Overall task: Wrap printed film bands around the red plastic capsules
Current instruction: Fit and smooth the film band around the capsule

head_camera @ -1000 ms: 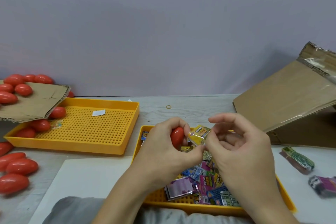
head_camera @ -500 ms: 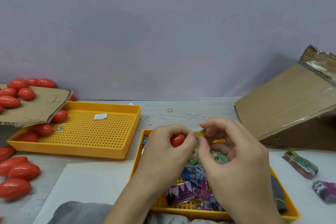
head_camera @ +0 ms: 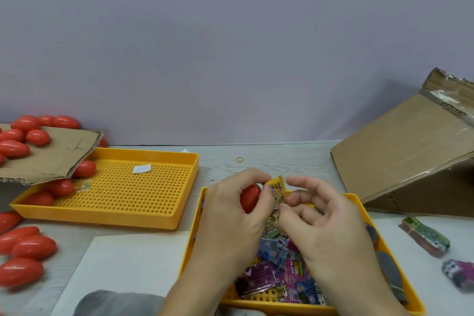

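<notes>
Hands meet over the near yellow tray point(head_camera: 360, 209), close in front of the person. The left hand point(head_camera: 230, 215) has its fingers curled round a red capsule point(head_camera: 250, 196), of which only the rounded upper part shows between thumb and forefinger. The right hand point(head_camera: 331, 233) pinches the lower edge of a yellow printed film band point(head_camera: 277, 188) between thumb and a finger, while its other fingers are loosely bent and spread above; the band stands upright just beside the capsule, and the left forefinger tip touches its top corner. Whether the band already goes round the capsule cannot be told. Under the hands the near tray holds a heap of loose printed bands point(head_camera: 277, 269) in purple, blue, pink and green. A second perforated yellow tray point(head_camera: 133, 192) lies farther left, with a small white slip point(head_camera: 141, 168) on its floor and a few red capsules point(head_camera: 61, 186) at its left end, partly under a torn cardboard sheet point(head_camera: 51, 154) that carries more capsules. Other bare capsules point(head_camera: 28, 246) lie on the table left of a white sheet point(head_camera: 128, 264). To the right, two wrapped capsules point(head_camera: 425, 235) lie on the table near a tilted cardboard box point(head_camera: 400, 151), one green, one purple and blurred. A small rubber band point(head_camera: 240, 159) lies on the table beyond the hands.
</notes>
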`<state>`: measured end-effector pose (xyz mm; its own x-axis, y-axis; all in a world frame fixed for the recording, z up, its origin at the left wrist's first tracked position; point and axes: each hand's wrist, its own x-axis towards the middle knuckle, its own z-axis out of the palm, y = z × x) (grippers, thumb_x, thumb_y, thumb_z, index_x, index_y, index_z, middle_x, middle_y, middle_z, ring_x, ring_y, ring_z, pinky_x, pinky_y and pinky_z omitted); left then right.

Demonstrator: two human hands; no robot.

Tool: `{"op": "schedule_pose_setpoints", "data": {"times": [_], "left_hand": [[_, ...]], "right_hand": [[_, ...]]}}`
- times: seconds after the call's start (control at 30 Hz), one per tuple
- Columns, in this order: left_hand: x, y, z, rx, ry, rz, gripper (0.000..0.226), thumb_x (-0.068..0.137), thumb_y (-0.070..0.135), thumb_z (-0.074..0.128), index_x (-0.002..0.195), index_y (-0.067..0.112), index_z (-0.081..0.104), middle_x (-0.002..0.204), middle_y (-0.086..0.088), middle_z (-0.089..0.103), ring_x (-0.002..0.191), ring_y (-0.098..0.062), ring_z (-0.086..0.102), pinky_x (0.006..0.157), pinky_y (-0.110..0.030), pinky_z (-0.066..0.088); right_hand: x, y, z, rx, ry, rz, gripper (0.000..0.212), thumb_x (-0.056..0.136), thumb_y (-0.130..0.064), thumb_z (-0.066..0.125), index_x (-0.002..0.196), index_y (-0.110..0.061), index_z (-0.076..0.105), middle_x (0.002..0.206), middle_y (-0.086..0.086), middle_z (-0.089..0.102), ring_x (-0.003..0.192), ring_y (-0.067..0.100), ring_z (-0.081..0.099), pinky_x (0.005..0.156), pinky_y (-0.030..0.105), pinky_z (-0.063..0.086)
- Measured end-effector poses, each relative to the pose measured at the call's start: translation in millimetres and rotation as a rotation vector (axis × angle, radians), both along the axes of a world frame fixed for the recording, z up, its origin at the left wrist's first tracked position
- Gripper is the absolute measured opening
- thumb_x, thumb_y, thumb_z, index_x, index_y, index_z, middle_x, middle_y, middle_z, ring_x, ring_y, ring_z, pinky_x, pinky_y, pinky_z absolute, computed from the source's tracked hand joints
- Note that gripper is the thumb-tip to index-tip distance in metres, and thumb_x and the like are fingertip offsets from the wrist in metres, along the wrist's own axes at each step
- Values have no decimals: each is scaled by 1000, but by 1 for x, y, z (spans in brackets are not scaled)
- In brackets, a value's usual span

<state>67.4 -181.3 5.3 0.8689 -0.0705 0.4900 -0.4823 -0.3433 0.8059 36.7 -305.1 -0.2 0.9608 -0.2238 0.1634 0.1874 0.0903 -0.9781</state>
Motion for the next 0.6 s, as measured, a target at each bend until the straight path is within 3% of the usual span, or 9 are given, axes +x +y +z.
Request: {"op": "schedule_pose_setpoints", "data": {"times": [0.2, 0.37, 0.5, 0.6], "left_hand": [[0, 1, 0, 23, -12, -44, 14, 85, 29, 57, 80, 26, 71, 70, 10, 65, 66, -13, 62, 58, -30, 50], [0, 1, -1, 26, -23, -48, 13, 86, 30, 59, 79, 25, 69, 65, 10, 62, 59, -11, 57, 53, -27, 46], [0, 1, 0, 48, -36, -58, 8, 87, 27, 59, 84, 26, 66, 62, 13, 59, 55, -7, 52, 51, -20, 41], [1, 2, -2, 51, -32, -47, 15, 88, 28, 58, 79, 23, 69, 65, 9, 62, 57, -10, 55, 51, -26, 44]], "right_hand": [[1, -3, 0, 23, 33, 96, 26, 70, -7, 78, 80, -29, 68, 66, -3, 58, 54, 11, 54, 49, 19, 44], [0, -7, -1, 45, 16, 209, 28, 58, -32, 76, 82, -26, 64, 72, 2, 56, 52, 14, 51, 51, 22, 44], [0, -6, 0, -16, 18, 189, 32, 71, -48, 74, 90, -22, 71, 72, 3, 60, 57, 17, 52, 52, 27, 43], [2, -7, -1, -14, 24, 86, 33, 81, -51, 72, 81, -19, 73, 60, 1, 55, 53, 16, 48, 48, 27, 39]]}}
